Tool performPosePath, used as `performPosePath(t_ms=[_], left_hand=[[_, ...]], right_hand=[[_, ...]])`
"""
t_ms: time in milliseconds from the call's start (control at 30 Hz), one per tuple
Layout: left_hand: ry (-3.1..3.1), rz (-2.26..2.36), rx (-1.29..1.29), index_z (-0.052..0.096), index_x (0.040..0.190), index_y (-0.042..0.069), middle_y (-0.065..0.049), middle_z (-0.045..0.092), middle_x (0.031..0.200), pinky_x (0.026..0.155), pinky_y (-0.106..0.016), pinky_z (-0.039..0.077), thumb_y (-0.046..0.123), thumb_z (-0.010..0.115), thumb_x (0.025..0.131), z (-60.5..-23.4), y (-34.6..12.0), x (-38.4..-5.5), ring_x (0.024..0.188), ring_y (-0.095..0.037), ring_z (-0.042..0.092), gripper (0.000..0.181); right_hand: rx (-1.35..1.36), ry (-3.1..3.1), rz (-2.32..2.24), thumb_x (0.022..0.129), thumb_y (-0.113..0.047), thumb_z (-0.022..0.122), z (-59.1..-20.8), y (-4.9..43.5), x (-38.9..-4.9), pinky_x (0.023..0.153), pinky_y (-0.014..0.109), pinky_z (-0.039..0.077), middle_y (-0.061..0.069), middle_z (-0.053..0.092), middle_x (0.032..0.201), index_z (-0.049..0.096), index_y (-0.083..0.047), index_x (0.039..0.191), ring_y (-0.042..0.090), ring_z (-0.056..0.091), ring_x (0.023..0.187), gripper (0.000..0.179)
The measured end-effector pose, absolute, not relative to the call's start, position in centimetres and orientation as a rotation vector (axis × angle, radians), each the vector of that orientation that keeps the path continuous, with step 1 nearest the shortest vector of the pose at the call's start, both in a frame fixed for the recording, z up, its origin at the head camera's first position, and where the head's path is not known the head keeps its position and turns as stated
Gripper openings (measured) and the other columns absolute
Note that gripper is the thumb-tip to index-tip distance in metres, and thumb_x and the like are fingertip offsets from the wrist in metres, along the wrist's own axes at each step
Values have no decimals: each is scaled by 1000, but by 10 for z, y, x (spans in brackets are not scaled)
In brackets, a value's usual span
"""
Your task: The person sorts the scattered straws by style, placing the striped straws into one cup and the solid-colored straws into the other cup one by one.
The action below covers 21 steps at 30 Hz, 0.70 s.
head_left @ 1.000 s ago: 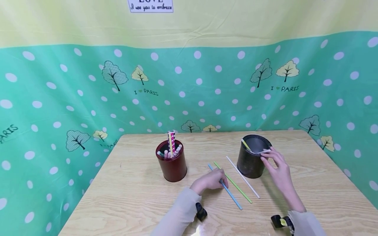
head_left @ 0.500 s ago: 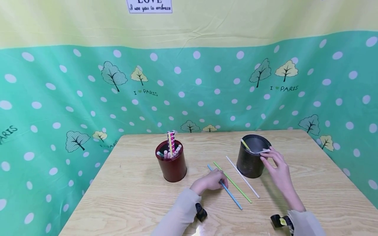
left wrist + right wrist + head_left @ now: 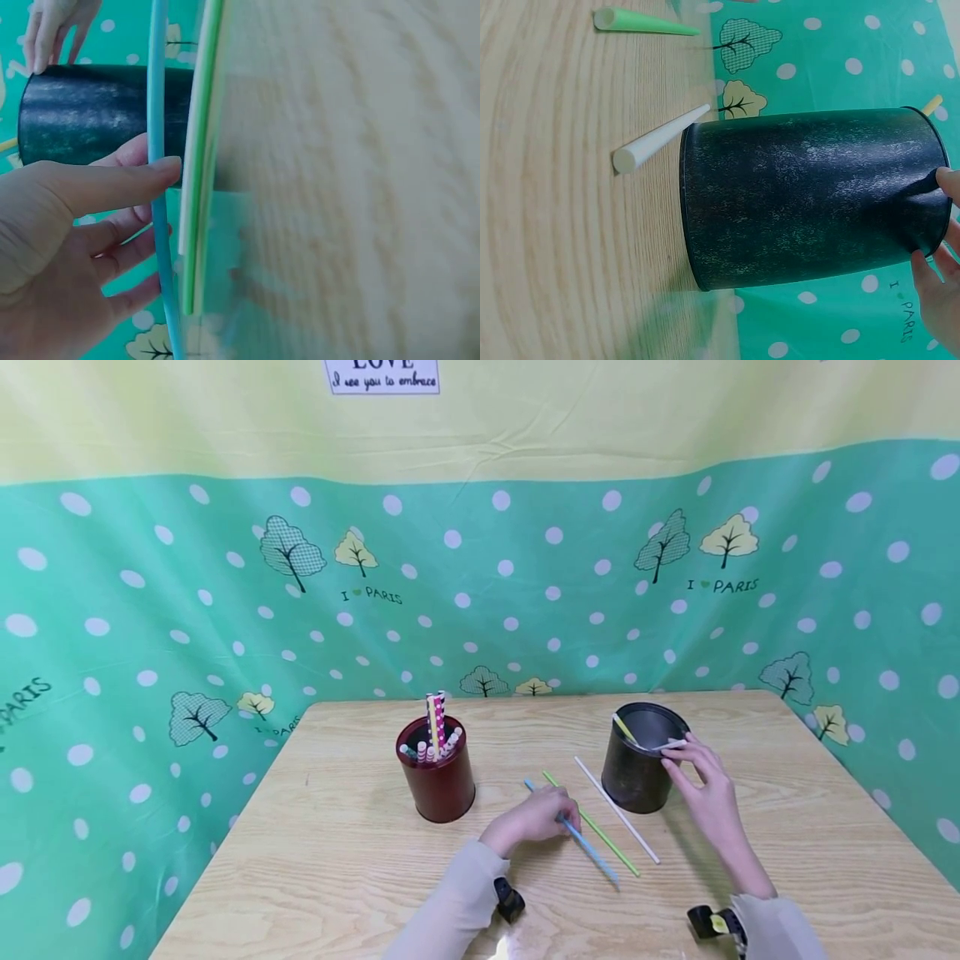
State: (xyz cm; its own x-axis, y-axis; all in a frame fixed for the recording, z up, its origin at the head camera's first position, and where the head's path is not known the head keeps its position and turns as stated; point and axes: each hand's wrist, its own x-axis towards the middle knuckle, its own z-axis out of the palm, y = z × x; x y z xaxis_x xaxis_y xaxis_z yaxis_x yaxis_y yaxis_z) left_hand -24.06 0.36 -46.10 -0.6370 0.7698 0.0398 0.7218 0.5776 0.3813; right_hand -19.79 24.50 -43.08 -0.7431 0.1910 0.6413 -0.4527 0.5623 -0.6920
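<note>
My left hand [image 3: 536,817] pinches a thin blue stick [image 3: 157,90] between thumb and fingers, low over the table. In the left wrist view the stick stands apart from the tabletop. Right beside it lie a green stick [image 3: 600,831] and a white stick [image 3: 626,822], roughly parallel. My right hand [image 3: 711,789] grips the rim of a black cylindrical holder [image 3: 637,781], thumb on its outer wall. Inside the holder lean a yellow stick [image 3: 624,728] and a whitish stick [image 3: 670,745], the latter ending right at my right fingers. The holder's bottom is hidden.
A dark red cylindrical holder [image 3: 442,789] stands at the left, packed with several patterned sticks [image 3: 435,722]. The wooden table [image 3: 322,860] ends at a green dotted cloth [image 3: 480,577] behind. Each wrist bears a black camera.
The blue stick has shifted slightly in my left hand, its near end moving up and right and its far end left. The right hand and black holder have stayed put.
</note>
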Motion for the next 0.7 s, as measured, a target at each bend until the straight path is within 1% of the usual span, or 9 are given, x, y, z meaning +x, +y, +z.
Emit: performPosePath(t_ms=[133, 233, 333, 433, 467, 567, 600, 667, 700], left_hand=[[2657, 702, 1298, 63, 78, 16, 8, 49, 77, 74, -13, 30, 8, 68, 73, -459, 2, -243, 77, -3, 41, 11], [2605, 863, 1295, 62, 80, 14, 6, 51, 80, 76, -13, 32, 4, 67, 74, -456, 2, -245, 79, -4, 43, 12], [2577, 989, 1308, 62, 82, 12, 4, 53, 83, 78, -15, 35, 4, 66, 76, -454, 3, -246, 81, -5, 47, 11], [2592, 1067, 1331, 62, 83, 11, 3, 56, 84, 92, -25, 34, 6, 66, 76, -453, 5, -246, 83, -6, 50, 10], [2606, 1086, 1329, 62, 83, 11, 3, 56, 83, 93, -28, 33, 7, 67, 76, -453, 6, -246, 83, -6, 50, 10], [2615, 1183, 1305, 62, 83, 11, 3, 57, 83, 102, -37, 25, 5, 67, 75, -451, 8, -246, 83, -8, 51, 10], [2619, 1216, 1290, 62, 83, 11, 3, 57, 82, 102, -37, 25, 6, 67, 75, -451, 8, -245, 83, -8, 51, 10], [2616, 1288, 1279, 62, 83, 9, 2, 57, 82, 98, -34, 30, 5, 67, 75, -449, 9, -244, 83, -11, 52, 10], [2606, 1329, 1278, 62, 82, 8, 1, 58, 81, 97, -33, 31, 4, 67, 75, -448, 10, -244, 82, -13, 53, 10]], right_hand=[[247, -2093, 1186, 79, -1, 62, -431, 246, -198, 92, 7, 29, 15, 57, 101, 64, 3, 92, 12, 38, 120, 14], [308, -2034, 1238, 81, -6, 63, -437, 249, -201, 96, 11, 28, 12, 58, 104, 65, -1, 94, 14, 37, 122, 15], [346, -1986, 1282, 80, -10, 64, -443, 252, -204, 98, 13, 27, 8, 59, 106, 66, -5, 96, 16, 36, 123, 16], [305, -2026, 1242, 80, -9, 64, -440, 250, -202, 96, 11, 29, 11, 58, 105, 66, -1, 93, 15, 38, 122, 15], [294, -2038, 1230, 80, -7, 64, -439, 250, -202, 95, 10, 29, 12, 59, 105, 65, 0, 93, 14, 38, 121, 15], [245, -2086, 1183, 78, -1, 64, -434, 247, -199, 93, 9, 30, 15, 58, 102, 64, 4, 91, 14, 39, 120, 13], [239, -2089, 1182, 78, 1, 64, -433, 247, -199, 93, 9, 30, 15, 59, 102, 65, 4, 90, 14, 40, 120, 13], [242, -2091, 1172, 77, 3, 64, -433, 246, -199, 94, 9, 29, 15, 58, 102, 65, 4, 90, 16, 40, 120, 13], [243, -2090, 1167, 77, 3, 64, -433, 246, -199, 94, 9, 29, 16, 58, 101, 65, 4, 90, 16, 40, 120, 13]])
